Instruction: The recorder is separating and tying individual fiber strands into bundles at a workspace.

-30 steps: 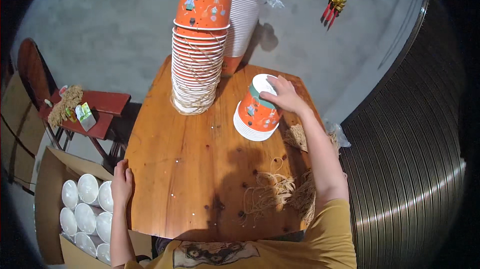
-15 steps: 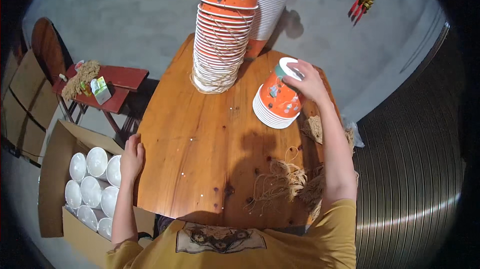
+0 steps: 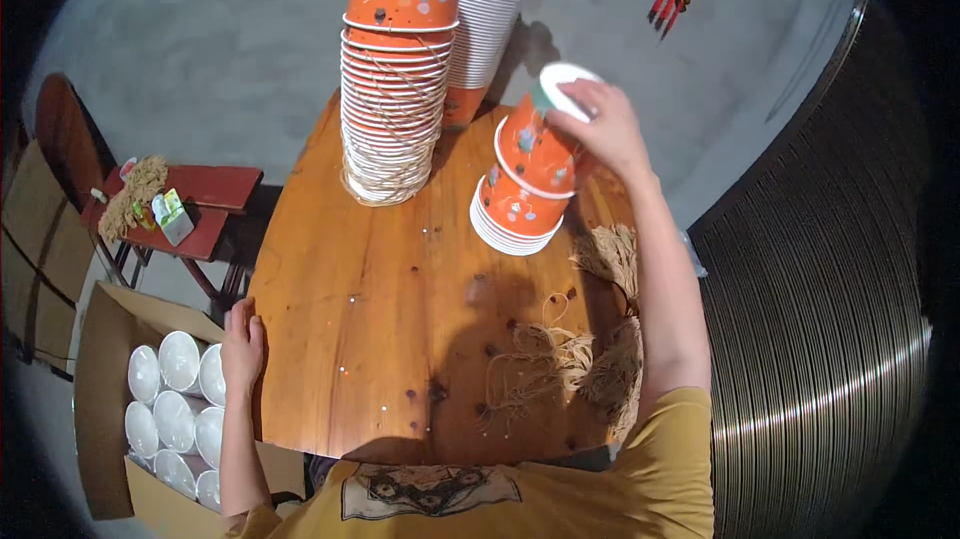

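Observation:
My right hand (image 3: pixel 608 134) grips an upside-down orange paper cup (image 3: pixel 528 147) near its white base, fingers curled over the top. The cup has a teal band and small printed figures. It sits raised and slightly tilted over a short stack of inverted paper cups (image 3: pixel 522 219), whose top cup now shows its orange side below the lifted rim. Against the table's left edge rests my left hand (image 3: pixel 242 347), fingers stretched out and holding nothing. A tall stack of inverted cups (image 3: pixel 394 119), wound with thin cord, stands on the far left of the wooden table (image 3: pixel 340 259).
Behind it leans another tall wrapped cup stack (image 3: pixel 490 19). Bundles of tan cord (image 3: pixel 568 354) lie along the table's right side. An open cardboard box (image 3: pixel 100 389) of wrapped cups stands at left, near a red bench (image 3: pixel 225 189). A ribbed metal shutter (image 3: pixel 800 319) is at right.
My right hand has lifted the top cup partly up off the short stack, uncovering the orange cup beneath. My left hand stays at the table edge. The whole view has shifted slightly.

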Action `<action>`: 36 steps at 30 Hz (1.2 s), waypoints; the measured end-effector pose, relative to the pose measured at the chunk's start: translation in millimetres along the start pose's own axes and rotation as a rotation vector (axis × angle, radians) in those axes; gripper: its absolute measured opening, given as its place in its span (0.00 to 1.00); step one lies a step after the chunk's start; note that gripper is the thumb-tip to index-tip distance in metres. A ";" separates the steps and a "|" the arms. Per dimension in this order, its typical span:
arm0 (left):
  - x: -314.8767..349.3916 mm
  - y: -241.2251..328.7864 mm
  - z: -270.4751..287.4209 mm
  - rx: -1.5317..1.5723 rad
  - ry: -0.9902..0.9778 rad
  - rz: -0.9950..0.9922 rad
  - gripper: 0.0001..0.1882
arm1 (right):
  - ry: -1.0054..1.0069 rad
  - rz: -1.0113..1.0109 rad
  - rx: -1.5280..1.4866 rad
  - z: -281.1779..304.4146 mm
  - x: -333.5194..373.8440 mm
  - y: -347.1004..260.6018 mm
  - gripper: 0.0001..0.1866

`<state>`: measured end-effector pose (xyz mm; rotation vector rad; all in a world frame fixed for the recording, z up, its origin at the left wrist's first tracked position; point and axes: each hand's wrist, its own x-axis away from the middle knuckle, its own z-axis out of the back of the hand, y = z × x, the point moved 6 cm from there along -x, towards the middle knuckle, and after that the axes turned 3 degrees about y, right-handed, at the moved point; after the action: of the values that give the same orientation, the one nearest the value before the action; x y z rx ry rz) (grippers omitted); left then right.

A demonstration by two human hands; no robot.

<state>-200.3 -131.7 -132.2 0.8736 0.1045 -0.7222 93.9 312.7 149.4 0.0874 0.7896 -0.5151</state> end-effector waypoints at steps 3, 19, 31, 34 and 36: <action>-8.3 6.6 9.7 -0.014 0.111 -0.142 0.15 | 0.227 0.055 -0.035 58.8 1.2 -30.4 0.26; 20.0 247.3 -30.7 0.279 -0.361 -0.510 0.14 | -0.251 -0.307 -0.042 -40.0 244.6 -9.7 0.15; 38.5 277.9 -31.0 -0.013 -0.320 -0.910 0.14 | -0.401 -0.811 -0.402 -77.2 273.4 41.0 0.11; 38.9 280.2 -34.7 -0.015 -0.342 -0.916 0.14 | -0.199 -0.850 -0.934 -62.9 252.1 43.8 0.04; 37.4 280.6 -37.4 -0.026 -0.397 -0.891 0.16 | -0.132 -0.887 -1.099 -46.6 231.9 31.5 0.02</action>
<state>8.8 -5.4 15.8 0.6189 0.1483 -1.7092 214.6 257.5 -48.9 -1.3505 0.8674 -0.8311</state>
